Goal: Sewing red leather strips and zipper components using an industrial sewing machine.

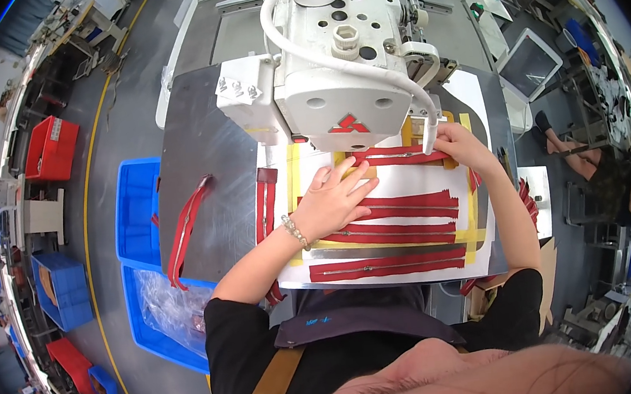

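Observation:
A red zipper [396, 155] lies crosswise under the head of a white industrial sewing machine [342, 93]. My left hand [335, 198] is open, fingers spread flat, with its fingertips by the left end of that zipper and its palm over the zippers below. At the zipper's right end, my right hand [464, 147] has its fingers closed on the strip, beside the machine's white hose [429, 125]. More red zippers, one of them a middle zipper [405, 233], lie in rows on a white sheet [341, 281] marked with yellow tape. Nearest my body is another zipper [386, 266].
Left of the sheet, one zipper [265, 203] lies lengthwise and a curved one [189, 231] rests on the metal tabletop [201, 148]. Blue bins [122, 219] stand at the left, one holding clear plastic. A screen [530, 63] stands at the right; people sit beyond.

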Tool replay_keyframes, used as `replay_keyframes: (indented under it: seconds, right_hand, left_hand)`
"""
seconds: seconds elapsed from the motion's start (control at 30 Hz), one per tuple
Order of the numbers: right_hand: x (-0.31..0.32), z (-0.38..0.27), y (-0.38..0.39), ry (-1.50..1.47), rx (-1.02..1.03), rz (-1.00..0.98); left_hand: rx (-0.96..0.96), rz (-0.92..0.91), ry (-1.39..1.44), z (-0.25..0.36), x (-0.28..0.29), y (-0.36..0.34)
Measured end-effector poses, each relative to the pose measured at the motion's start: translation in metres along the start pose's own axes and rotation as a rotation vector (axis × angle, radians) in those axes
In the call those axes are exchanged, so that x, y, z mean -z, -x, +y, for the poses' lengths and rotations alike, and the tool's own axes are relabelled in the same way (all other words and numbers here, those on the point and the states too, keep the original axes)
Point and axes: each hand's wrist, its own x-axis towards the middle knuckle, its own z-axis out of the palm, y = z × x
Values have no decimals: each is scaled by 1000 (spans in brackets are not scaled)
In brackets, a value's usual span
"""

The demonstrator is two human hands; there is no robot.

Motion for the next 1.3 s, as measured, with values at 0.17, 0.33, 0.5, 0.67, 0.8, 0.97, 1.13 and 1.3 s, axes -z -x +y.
replay_keyframes:
  seconds: [0.17, 0.33, 0.5, 0.67, 0.8, 0.97, 1.13, 1.3]
  right_hand:
    - [-9, -8, 1, 51, 39, 40]
    - [-13, -12, 3, 28, 69, 81]
    - [-7, 8, -8, 504, 459, 373]
    - [-49, -18, -23, 267, 462, 241]
    - [-78, -7, -58, 336, 740, 469]
    - [-81, -17, -50, 136, 737, 379]
    - [-71, -29, -17, 462, 803, 234]
    - [-61, -22, 0, 504, 718, 96]
  left_hand:
    - [-8, 0, -143, 1, -11, 0]
    - [-7, 15, -240, 0, -15, -1]
    - [-6, 9, -196, 2, -13, -3]
    - [11, -7, -159, 1, -8, -1]
    - [-11, 45, -73, -1, -5, 0]
    - [-35, 178, 6, -10, 10, 3]
    - [-82, 184, 89, -15, 12, -1]
    - [-176, 141, 100, -11, 7, -2]
